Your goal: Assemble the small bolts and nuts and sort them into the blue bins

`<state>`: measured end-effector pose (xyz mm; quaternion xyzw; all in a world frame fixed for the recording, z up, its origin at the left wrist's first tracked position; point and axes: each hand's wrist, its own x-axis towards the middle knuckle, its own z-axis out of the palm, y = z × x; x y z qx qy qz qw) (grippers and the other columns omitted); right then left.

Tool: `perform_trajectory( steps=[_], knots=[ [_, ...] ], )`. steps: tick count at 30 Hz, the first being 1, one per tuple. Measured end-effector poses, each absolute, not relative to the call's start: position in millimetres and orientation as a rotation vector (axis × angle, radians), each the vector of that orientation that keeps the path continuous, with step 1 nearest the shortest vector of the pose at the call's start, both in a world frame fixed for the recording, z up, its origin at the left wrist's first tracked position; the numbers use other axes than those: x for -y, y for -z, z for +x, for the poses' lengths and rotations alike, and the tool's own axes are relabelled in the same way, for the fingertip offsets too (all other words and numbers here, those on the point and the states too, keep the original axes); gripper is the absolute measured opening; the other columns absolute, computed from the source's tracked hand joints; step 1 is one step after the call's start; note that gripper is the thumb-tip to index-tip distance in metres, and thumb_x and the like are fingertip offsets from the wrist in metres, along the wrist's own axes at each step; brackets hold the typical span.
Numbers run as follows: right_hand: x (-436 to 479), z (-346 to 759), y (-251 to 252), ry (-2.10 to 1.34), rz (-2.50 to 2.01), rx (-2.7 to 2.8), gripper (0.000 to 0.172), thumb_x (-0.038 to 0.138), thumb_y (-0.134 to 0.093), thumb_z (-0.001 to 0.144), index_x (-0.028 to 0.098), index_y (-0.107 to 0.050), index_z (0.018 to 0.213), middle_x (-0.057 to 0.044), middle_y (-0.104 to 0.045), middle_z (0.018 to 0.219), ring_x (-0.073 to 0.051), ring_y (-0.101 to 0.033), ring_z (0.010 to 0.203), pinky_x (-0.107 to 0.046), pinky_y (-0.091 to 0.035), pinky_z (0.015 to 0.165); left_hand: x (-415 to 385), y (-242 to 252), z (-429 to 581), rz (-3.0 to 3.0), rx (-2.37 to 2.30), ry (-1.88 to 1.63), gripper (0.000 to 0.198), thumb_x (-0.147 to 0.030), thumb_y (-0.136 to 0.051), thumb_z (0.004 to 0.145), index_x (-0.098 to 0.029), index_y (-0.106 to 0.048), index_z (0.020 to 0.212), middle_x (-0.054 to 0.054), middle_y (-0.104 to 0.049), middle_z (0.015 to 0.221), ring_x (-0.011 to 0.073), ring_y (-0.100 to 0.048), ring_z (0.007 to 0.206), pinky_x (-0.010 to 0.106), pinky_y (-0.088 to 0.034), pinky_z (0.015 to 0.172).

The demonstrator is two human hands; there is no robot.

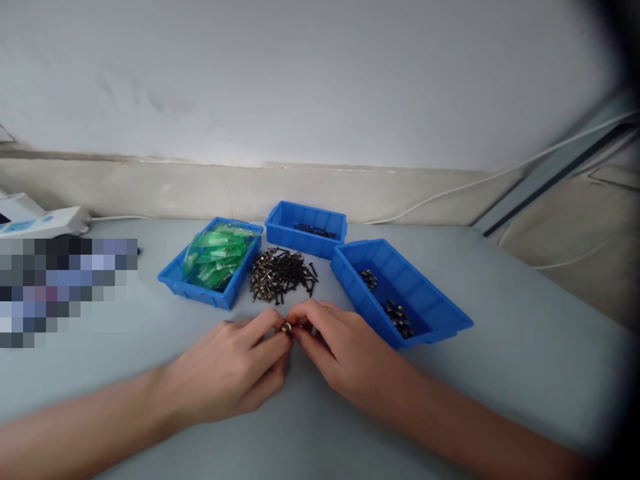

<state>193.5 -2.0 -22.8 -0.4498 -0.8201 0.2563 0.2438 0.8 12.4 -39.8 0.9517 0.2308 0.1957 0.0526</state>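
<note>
Close in front of the screw pile, my left hand (245, 363) is closed, its thumb and forefinger pinching a small brass-coloured metal fastener (286, 327). The fingertips of my right hand (340, 340) are pressed together against the same piece from the other side. Most of the piece is covered by fingers, so its exact kind is unclear. Just beyond my fingers lies a loose pile of screws (283, 273), some dark and some brass-coloured. To the right, beside my right hand, a blue bin (425, 293) holds two clusters of small shiny metal parts (399, 319).
A blue bin (195, 291) with green-printed plastic bags (220, 253) stands left of the pile. Behind it, another blue bin (305, 239) contains dark screws (315, 231). A white device (45, 221) sits at the far left. Along the wall runs a white cable (440, 195).
</note>
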Motion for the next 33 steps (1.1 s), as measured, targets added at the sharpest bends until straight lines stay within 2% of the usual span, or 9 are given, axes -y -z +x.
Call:
perform_trajectory(
  steps=[4, 10, 13, 20, 24, 33],
  knots=[
    [2.6, 192.6, 24.4, -0.649, -1.255, 2.283, 0.012, 0.008, -0.044, 0.09, 0.015, -0.055, 0.091, -0.006, -0.062, 0.086, -0.019, -0.058, 0.082, -0.032, -0.044, 0.074, -12.2, 40.1, 1.1, 2.877, -0.701, -0.584, 0.02, -0.015, -0.039, 0.09, -0.013, -0.058, 0.085, 0.008, -0.052, 0.082, 0.018, -0.055, 0.059, 0.031, -0.051, 0.046],
    [1.9, 192.1, 26.6, -0.607, -1.272, 2.354, 0.015, 0.009, -0.041, 0.09, 0.017, -0.049, 0.08, -0.004, -0.058, 0.076, -0.018, -0.055, 0.071, -0.03, -0.042, 0.064, -14.3, 39.3, 3.2, 2.868, -0.686, -0.554, 0.021, -0.015, -0.038, 0.091, -0.013, -0.058, 0.084, 0.008, -0.052, 0.084, 0.0186, -0.057, 0.063, 0.031, -0.052, 0.047],
    [1.2, 192.3, 27.6, -0.598, -1.265, 2.363, 0.014, 0.01, -0.042, 0.09, 0.017, -0.05, 0.082, -0.004, -0.059, 0.077, -0.019, -0.056, 0.072, -0.031, -0.043, 0.065, -15.0, 38.7, 3.8, 2.872, -0.691, -0.535, 0.021, -0.016, -0.038, 0.091, -0.013, -0.057, 0.083, 0.008, -0.051, 0.084, 0.0192, -0.057, 0.064, 0.031, -0.052, 0.047],
    [3.4, 194.7, 30.3, -0.426, -1.177, 2.321, 0.015, 0.01, -0.047, 0.088, 0.014, -0.054, 0.101, -0.009, -0.065, 0.091, -0.022, -0.061, 0.084, -0.035, -0.047, 0.073, -14.6, 39.7, 4.4, 2.936, -0.678, -0.515, 0.019, -0.016, -0.039, 0.091, -0.014, -0.056, 0.083, 0.008, -0.051, 0.083, 0.0209, -0.057, 0.062, 0.033, -0.051, 0.044],
    [4.6, 194.3, 25.9, -0.365, -1.084, 2.32, 0.012, 0.009, -0.046, 0.089, 0.015, -0.055, 0.096, -0.007, -0.065, 0.087, -0.02, -0.061, 0.082, -0.031, -0.047, 0.07, -13.5, 41.0, 3.1, 2.96, -0.673, -0.495, 0.018, -0.017, -0.039, 0.09, -0.015, -0.055, 0.083, 0.007, -0.051, 0.083, 0.0205, -0.057, 0.061, 0.034, -0.051, 0.045],
    [3.5, 195.4, 26.8, -0.305, -1.181, 2.316, 0.005, 0.013, -0.057, 0.086, 0.015, -0.054, 0.088, -0.003, -0.064, 0.08, -0.018, -0.061, 0.074, -0.028, -0.043, 0.064, -14.5, 39.3, 3.8, 2.954, -0.66, -0.498, 0.018, -0.017, -0.039, 0.091, -0.015, -0.055, 0.083, 0.006, -0.051, 0.081, 0.0193, -0.055, 0.059, 0.033, -0.05, 0.046]
  ],
)
